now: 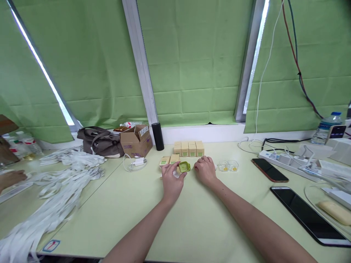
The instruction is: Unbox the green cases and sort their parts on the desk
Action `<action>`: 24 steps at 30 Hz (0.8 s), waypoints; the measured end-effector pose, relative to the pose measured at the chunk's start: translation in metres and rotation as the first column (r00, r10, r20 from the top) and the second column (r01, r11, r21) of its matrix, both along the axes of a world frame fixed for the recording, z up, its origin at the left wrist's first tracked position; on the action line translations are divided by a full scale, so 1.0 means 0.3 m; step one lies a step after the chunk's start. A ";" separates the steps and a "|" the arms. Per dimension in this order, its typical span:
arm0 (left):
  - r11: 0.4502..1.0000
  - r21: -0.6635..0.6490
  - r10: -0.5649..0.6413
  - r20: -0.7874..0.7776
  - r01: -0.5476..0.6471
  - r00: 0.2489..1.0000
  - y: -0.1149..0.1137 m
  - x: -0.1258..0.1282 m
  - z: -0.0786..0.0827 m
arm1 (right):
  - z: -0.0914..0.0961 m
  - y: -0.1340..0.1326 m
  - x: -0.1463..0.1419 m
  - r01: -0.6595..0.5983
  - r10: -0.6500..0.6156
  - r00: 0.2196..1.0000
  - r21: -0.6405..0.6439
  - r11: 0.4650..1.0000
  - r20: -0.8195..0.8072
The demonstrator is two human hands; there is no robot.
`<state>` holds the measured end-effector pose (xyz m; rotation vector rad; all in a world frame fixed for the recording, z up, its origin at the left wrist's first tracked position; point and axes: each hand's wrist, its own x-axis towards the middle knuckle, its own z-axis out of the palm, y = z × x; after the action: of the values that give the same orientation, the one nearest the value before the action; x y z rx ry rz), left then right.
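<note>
My left hand rests on the pale green table, fingers curled around something whitish beside a small green square cap. My right hand lies just right of the cap, fingers bent down on the table; what they hold, if anything, is hidden. Two small tan boxes with green labels stand just behind my left hand. A row of several more tan boxes stands further back. A clear plastic blister with two yellow bits lies to the right of my right hand.
A black cylinder, an open cardboard box and a brown bag stand at the back left. White straps pile at left, near another person's hand. Two phones, a power strip and a bottle are at right.
</note>
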<state>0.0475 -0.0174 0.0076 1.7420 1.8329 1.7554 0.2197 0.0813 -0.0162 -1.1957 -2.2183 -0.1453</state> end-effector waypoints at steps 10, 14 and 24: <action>0.996 -0.089 -0.007 -0.113 -0.003 0.994 0.017 -0.008 -0.020 | 0.058 -0.063 0.058 -0.064 0.060 0.979 -0.015 0.998 -0.193; 0.993 -0.114 -0.049 -0.157 0.031 0.986 0.016 -0.002 -0.020 | 0.064 -0.125 0.062 -0.348 0.313 0.891 -0.054 0.936 -0.329; 0.984 -0.148 -0.151 -0.408 0.098 0.900 -0.016 0.012 0.002 | 0.042 -0.134 0.061 -0.412 0.329 0.834 -0.104 0.905 -0.442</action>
<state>0.0512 -0.0221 0.0083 2.2611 1.8675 1.2599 0.2379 0.0411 -0.0037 -0.7686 -2.0587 0.4597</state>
